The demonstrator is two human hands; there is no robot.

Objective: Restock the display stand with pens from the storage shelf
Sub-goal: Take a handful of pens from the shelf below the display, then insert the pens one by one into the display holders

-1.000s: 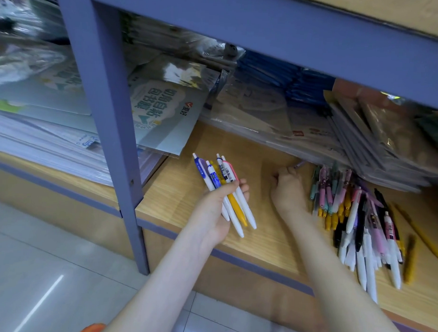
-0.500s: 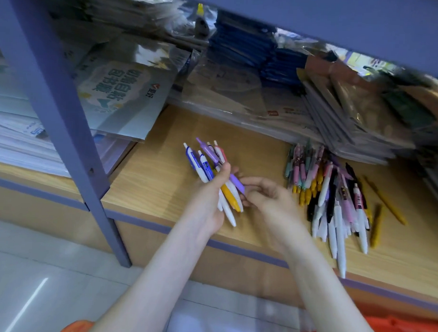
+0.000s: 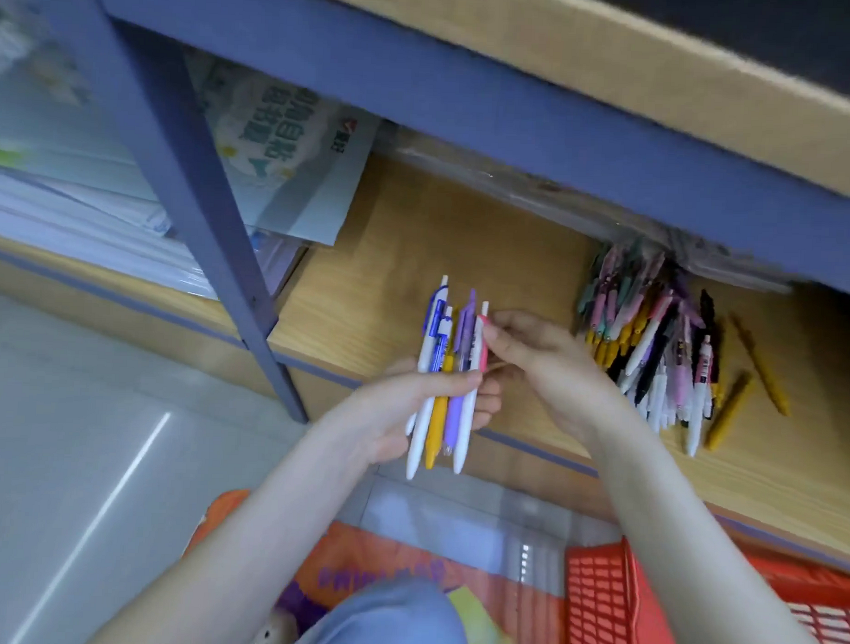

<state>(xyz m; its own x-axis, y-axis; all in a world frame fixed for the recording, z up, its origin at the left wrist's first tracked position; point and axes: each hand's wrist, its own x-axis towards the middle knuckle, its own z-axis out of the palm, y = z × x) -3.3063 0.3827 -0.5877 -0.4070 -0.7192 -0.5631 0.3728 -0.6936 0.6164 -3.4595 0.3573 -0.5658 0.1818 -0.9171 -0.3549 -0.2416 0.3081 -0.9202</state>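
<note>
Left of pen pile [image 3: 653, 349]: left hand [image 3: 391, 407] grips pen bunch [image 3: 454, 332] mid-barrel, right hand [image 3: 542, 359] pinches one pen's top. Probably light, stiff, slick; hold mid-barrel imo.

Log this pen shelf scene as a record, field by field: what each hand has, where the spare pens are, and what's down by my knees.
Left hand: grips a bundle of pens, roughly upright, at the shelf's front edge
Right hand: pinches the pink-clipped pen on the bundle's right side
Pen pile: lies on the wooden shelf, right of both hands
Loose yellow pens: two, right of the pile
Red basket: below the shelf, lower right; contents not visible
Display stand: not in view
</note>
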